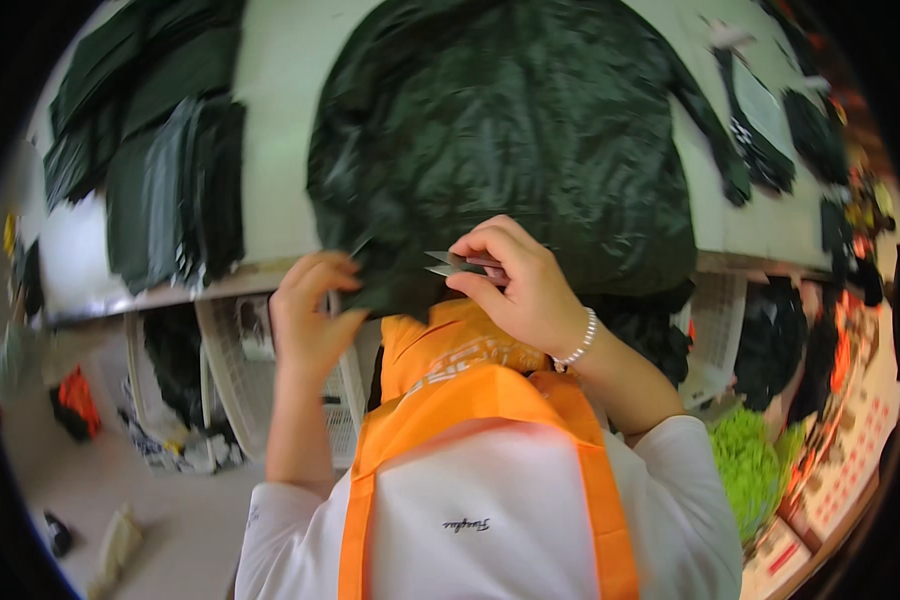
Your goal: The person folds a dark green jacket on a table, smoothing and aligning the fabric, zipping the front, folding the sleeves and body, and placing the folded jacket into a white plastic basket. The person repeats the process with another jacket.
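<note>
Dark green jacket (510, 120) spread straight ahead on the table (278, 150), metal snips (464, 262) pinched in the right hand (515, 272), blades pointing left toward the left hand (310, 302), fingers parted by the jacket, any pinch unclear.

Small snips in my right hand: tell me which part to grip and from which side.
Grip the small snips by the handle end, coming from the right, as the right hand holds them. The two pointed blades stick out to the left, slightly apart, toward the left hand, so that end is probably best avoided. The fingers hide most of the handles.
</note>
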Motion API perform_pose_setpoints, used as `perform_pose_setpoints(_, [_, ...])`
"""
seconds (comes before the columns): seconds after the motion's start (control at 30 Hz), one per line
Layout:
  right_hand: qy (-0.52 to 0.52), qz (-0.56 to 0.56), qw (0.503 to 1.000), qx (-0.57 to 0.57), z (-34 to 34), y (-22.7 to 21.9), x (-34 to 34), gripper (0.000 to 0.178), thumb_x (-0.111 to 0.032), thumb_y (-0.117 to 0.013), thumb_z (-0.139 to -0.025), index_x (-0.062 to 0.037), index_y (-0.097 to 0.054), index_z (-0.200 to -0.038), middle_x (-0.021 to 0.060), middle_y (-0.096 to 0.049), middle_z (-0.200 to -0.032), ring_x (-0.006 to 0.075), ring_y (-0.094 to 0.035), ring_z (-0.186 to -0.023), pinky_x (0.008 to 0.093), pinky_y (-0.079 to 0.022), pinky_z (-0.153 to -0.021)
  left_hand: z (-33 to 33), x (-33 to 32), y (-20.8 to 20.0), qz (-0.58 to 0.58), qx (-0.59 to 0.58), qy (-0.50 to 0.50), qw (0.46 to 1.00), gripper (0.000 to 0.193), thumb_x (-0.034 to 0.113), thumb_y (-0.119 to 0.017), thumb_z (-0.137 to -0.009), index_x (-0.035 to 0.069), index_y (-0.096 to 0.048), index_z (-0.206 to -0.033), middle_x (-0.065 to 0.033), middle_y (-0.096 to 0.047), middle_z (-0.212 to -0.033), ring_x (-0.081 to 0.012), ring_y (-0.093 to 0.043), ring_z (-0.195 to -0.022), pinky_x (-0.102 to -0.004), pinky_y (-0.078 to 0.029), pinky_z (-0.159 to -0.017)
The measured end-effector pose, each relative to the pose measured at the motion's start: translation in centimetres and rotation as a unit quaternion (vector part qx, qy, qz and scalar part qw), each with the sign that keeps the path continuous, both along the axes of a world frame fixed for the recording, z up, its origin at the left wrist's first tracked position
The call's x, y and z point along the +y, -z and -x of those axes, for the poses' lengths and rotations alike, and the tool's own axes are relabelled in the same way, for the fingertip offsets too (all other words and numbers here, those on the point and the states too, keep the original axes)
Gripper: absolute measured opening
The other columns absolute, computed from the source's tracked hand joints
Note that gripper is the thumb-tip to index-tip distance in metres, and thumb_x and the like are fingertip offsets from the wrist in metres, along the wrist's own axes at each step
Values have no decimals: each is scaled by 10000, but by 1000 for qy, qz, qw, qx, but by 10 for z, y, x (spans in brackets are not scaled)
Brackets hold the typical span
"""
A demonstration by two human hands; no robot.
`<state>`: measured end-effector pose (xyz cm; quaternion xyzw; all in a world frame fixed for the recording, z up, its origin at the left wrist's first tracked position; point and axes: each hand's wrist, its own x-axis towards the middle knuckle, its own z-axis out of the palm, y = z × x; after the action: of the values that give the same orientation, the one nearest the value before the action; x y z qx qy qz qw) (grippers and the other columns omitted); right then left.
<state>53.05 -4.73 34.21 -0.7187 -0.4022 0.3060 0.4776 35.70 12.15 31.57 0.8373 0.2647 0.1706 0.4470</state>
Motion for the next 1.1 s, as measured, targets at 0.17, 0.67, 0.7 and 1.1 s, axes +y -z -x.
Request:
perform_pose_setpoints(0.17, [187,137,970,-68,-68,71,-83,204,-88,-661,-802,5,-634,-981,143,-620,-861,289,-636,-769,329,-514,-706,1,5,7,189,146,178,955,788,120,-836,-558,20,-508,-1267,-119,-557,-1247,-246,-496,-1198,-349,-356,-1013])
perform_pose_setpoints(0.67, [215,121,950,-192,-285,188,-265,323,-89,-520,-888,-70,-560,-1208,209,-509,-1287,386,-490,-1165,404,-388,-994,-244,-157,177,-317,305,3,898,892,580,-626,-749,200,-256,-1466,-99,-124,-1549,-352,-108,-1415,-628,-115,-1070])
perform_pose_setpoints(0.7, [255,74,963,-35,-309,181,-263,282,-99,-512,-905,-51,-574,-1177,218,-539,-1248,381,-516,-1138,386,-395,-990,-250,-149,177,-315,321,2,893,873,589,-597,-773,220,-230,-1474,-82,-119,-1552,-350,-116,-1412,-629,-116,-1070])
perform_pose_setpoints(1.1, [621,-191,726,226,-549,191,-338,348,-119,-743,-738,17,-610,-1030,17,-555,-759,109,-492,-603,266,-412,-489,-308,-151,129,-257,437,-12,862,871,498,-647,-792,197,-202,-1478,-113,-197,-1523,-329,-243,-1374,-549,-185,-1092])
